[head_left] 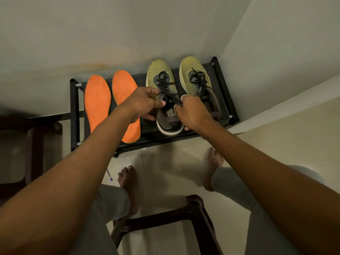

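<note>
Two yellow-green sneakers with black laces stand on a low black shoe rack (223, 89) against the wall. The left sneaker (159, 70) is between my hands. My left hand (142, 104) pinches its black lace (166, 85) near the tongue, with fingers also at the shoe's left side. My right hand (192, 112) grips the other lace end over the shoe's opening. The right sneaker (193, 70) stands untouched beside it. Two orange insoles (97, 102) lie flat on the rack's left half; my left wrist covers part of the second insole (123, 85).
A dark brown plastic stool (200, 214) stands between my legs, and my bare feet rest on the pale tiled floor. A pen (109, 175) lies on the floor near my left foot. Dark furniture (35, 144) stands at the left. Walls form a corner behind the rack.
</note>
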Demonstrator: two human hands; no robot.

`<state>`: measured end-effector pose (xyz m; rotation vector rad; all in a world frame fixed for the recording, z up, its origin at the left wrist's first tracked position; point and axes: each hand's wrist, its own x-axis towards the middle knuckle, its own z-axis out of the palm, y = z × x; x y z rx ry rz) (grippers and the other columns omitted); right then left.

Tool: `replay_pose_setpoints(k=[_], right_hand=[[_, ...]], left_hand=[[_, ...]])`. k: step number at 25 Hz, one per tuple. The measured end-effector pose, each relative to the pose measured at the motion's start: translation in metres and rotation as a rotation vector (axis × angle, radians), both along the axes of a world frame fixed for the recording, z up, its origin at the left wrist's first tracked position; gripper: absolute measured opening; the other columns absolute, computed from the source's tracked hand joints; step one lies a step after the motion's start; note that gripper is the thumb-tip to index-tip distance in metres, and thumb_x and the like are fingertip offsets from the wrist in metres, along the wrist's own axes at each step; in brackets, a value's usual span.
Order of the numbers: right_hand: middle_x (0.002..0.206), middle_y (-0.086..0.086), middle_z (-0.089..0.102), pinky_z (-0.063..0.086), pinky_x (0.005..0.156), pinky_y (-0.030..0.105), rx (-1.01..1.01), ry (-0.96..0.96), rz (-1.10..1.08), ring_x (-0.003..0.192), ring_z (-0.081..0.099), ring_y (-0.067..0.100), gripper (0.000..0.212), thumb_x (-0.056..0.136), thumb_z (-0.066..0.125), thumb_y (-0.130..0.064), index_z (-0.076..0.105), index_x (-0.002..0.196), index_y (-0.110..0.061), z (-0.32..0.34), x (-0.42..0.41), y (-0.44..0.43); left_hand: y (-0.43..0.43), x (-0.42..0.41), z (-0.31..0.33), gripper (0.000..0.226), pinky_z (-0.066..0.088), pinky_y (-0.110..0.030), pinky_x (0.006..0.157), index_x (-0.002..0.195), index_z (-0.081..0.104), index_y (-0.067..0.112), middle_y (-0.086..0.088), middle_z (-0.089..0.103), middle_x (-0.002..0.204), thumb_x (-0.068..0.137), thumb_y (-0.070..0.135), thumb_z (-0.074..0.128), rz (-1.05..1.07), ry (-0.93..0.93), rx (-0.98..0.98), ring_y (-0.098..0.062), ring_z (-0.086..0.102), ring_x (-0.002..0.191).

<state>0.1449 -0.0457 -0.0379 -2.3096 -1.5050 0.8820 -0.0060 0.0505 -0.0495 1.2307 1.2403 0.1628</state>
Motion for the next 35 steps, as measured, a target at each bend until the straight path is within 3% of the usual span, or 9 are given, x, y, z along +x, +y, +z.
replay_pose_setpoints(k=[6, 10, 12, 14, 18, 22, 25, 28, 35], right_hand=[[0.081, 0.009, 0.066, 0.055, 0.051, 0.032, -0.010, 0.030, -0.001, 0.053, 0.068, 0.022, 0.022, 0.100, 0.053, -0.029, 0.058, 0.099, -0.008, 0.005, 0.003, 0.000], [0.091, 0.009, 0.073, 0.063, 0.065, 0.035, 0.196, 0.035, -0.089, 0.069, 0.071, 0.016, 0.026, 0.095, 0.058, -0.026, 0.067, 0.115, -0.011, 0.014, 0.024, 0.002], [0.104, 0.006, 0.072, 0.059, 0.082, 0.034, 0.286, -0.028, -0.120, 0.086, 0.069, 0.017, 0.039, 0.092, 0.059, -0.026, 0.061, 0.130, -0.018, 0.017, 0.043, 0.005], [0.108, 0.004, 0.068, 0.056, 0.085, 0.035, 0.297, -0.076, -0.152, 0.093, 0.064, 0.018, 0.053, 0.088, 0.062, -0.029, 0.052, 0.140, -0.023, 0.014, 0.059, 0.005], [0.136, 0.013, 0.044, 0.043, 0.096, 0.044, 0.080, -0.363, -0.127, 0.123, 0.041, 0.033, 0.068, 0.084, 0.067, -0.037, 0.040, 0.144, -0.022, -0.001, 0.076, 0.000], [0.142, 0.015, 0.042, 0.047, 0.100, 0.048, -0.130, -0.108, -0.189, 0.125, 0.047, 0.037, 0.079, 0.084, 0.069, -0.031, 0.028, 0.151, -0.022, -0.010, 0.086, -0.005], [0.127, 0.013, 0.058, 0.056, 0.088, 0.044, -0.235, 0.042, -0.196, 0.108, 0.060, 0.035, 0.065, 0.088, 0.064, -0.025, 0.035, 0.146, -0.019, -0.008, 0.093, -0.007], [0.117, 0.014, 0.063, 0.052, 0.079, 0.036, -0.180, 0.010, -0.161, 0.097, 0.060, 0.030, 0.046, 0.089, 0.059, -0.018, 0.050, 0.134, -0.013, -0.007, 0.093, -0.007], [0.123, 0.017, 0.063, 0.047, 0.083, 0.034, -0.081, -0.029, -0.277, 0.110, 0.060, 0.036, 0.043, 0.091, 0.055, -0.010, 0.053, 0.134, -0.009, -0.004, 0.092, -0.007]], left_hand=[[0.003, -0.001, -0.006, 0.067, 0.062, -0.039, 0.062, 0.143, 0.049, 0.019, -0.005, 0.047, 0.146, 0.084, 0.019, 0.080, -0.002, 0.029, -0.006, -0.023, 0.056, 0.118], [0.003, -0.003, -0.007, 0.084, 0.063, -0.047, 0.071, 0.149, 0.038, 0.020, -0.006, 0.047, 0.145, 0.079, 0.025, 0.084, -0.002, 0.076, -0.063, -0.034, 0.054, 0.125], [0.001, -0.002, -0.008, 0.088, 0.062, -0.049, 0.071, 0.152, 0.035, 0.020, -0.005, 0.045, 0.144, 0.079, 0.027, 0.084, 0.000, 0.080, -0.078, -0.034, 0.054, 0.123], [-0.001, 0.001, -0.008, 0.089, 0.062, -0.051, 0.071, 0.153, 0.033, 0.019, -0.005, 0.043, 0.142, 0.080, 0.029, 0.083, 0.007, 0.081, -0.083, -0.033, 0.056, 0.120], [-0.001, 0.006, -0.009, 0.089, 0.062, -0.053, 0.072, 0.153, 0.031, 0.018, -0.005, 0.042, 0.144, 0.082, 0.027, 0.082, 0.015, 0.099, -0.074, -0.032, 0.060, 0.115], [-0.001, 0.006, -0.011, 0.084, 0.062, -0.051, 0.069, 0.150, 0.034, 0.019, -0.007, 0.047, 0.140, 0.081, 0.024, 0.082, 0.016, 0.100, -0.078, -0.033, 0.063, 0.111], [-0.001, 0.006, -0.012, 0.082, 0.062, -0.049, 0.066, 0.148, 0.036, 0.019, -0.008, 0.049, 0.137, 0.081, 0.023, 0.083, 0.028, 0.091, -0.074, -0.032, 0.064, 0.108], [-0.002, 0.007, -0.013, 0.078, 0.062, -0.047, 0.062, 0.147, 0.038, 0.021, -0.007, 0.051, 0.132, 0.082, 0.021, 0.082, 0.031, 0.082, -0.061, -0.031, 0.065, 0.106], [-0.007, 0.012, -0.012, 0.056, 0.062, -0.043, 0.060, 0.131, 0.046, 0.028, -0.006, 0.055, 0.122, 0.086, 0.010, 0.075, 0.013, 0.047, -0.018, -0.025, 0.066, 0.097]])
